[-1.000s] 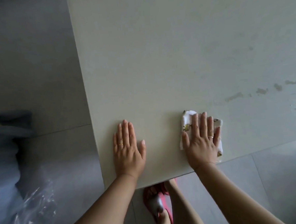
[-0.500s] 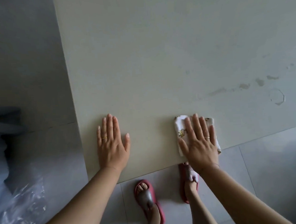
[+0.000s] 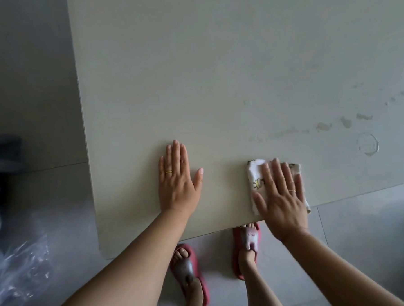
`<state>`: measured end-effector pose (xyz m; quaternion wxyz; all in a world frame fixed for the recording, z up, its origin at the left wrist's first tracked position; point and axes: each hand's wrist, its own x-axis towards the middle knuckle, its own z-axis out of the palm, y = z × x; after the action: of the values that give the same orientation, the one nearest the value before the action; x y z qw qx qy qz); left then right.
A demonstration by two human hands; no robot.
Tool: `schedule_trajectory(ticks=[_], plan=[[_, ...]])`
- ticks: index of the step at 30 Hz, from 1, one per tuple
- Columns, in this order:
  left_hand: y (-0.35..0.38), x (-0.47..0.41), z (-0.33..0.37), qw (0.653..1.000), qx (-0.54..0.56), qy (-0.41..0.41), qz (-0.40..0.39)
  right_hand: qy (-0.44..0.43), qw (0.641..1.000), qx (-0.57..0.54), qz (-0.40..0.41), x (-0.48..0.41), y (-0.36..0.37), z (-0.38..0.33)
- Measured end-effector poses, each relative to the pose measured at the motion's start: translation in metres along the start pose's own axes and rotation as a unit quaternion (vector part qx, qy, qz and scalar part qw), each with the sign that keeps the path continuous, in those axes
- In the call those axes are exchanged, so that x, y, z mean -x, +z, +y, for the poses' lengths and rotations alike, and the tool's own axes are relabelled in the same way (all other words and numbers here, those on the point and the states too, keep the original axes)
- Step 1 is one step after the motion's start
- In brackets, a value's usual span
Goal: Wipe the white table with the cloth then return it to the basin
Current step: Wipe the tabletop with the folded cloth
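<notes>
Both hands lie flat with fingers spread on the tabletop (image 3: 216,82): the right hand (image 3: 280,195) presses the cloth (image 3: 256,180) at the near edge, damp stains (image 3: 323,126) beyond to its right, the left hand (image 3: 177,184) bare and farther off.

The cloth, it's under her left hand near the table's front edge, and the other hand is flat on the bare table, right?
Not quite. The head view shows the cloth under the right hand, not the left. It does lie near the front edge of the white table, and the other hand, the left hand, is flat on the bare surface.
</notes>
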<state>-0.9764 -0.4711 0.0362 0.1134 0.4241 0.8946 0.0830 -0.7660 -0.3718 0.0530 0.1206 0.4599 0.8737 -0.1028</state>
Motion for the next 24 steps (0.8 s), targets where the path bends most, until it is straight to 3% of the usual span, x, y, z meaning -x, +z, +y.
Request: schedule_trajectory(ticks=[2,4,7,10,12,16,18,20,21,24], plan=[[0.003,0.001,0.000,1.000,-0.013,-0.001,0.012,0.074,0.996,-0.039,0.013,0.002,0.005,-0.023],[0.006,0.001,0.000,0.999,-0.024,0.001,0.023,0.081,0.994,-0.062,0.025,0.007,0.010,-0.056],[0.008,0.002,-0.001,0.999,-0.030,0.005,0.029,-0.065,0.997,-0.027,0.018,0.024,0.018,-0.086],[0.008,0.002,0.000,0.999,-0.031,0.006,0.031,-0.218,0.976,0.006,0.007,0.015,0.017,-0.057],[0.007,0.001,0.000,0.999,-0.033,0.005,0.031,-0.245,0.969,0.035,0.019,-0.007,0.010,-0.021],[0.006,0.002,0.001,0.999,-0.036,-0.003,0.029,-0.028,0.999,-0.006,0.014,-0.048,-0.009,0.020],[0.007,0.002,0.001,0.999,-0.038,-0.004,0.030,0.078,0.995,-0.060,0.021,-0.053,-0.006,-0.002],[0.007,0.002,0.002,0.999,-0.044,-0.005,0.029,0.113,0.988,-0.100,0.027,-0.049,-0.001,-0.040],[0.006,0.002,0.002,0.999,-0.046,-0.006,0.028,0.076,0.992,-0.097,0.025,-0.043,0.002,-0.059],[0.005,0.002,0.002,0.999,-0.050,-0.002,0.016,-0.147,0.988,-0.047,0.015,-0.028,0.005,-0.074]])
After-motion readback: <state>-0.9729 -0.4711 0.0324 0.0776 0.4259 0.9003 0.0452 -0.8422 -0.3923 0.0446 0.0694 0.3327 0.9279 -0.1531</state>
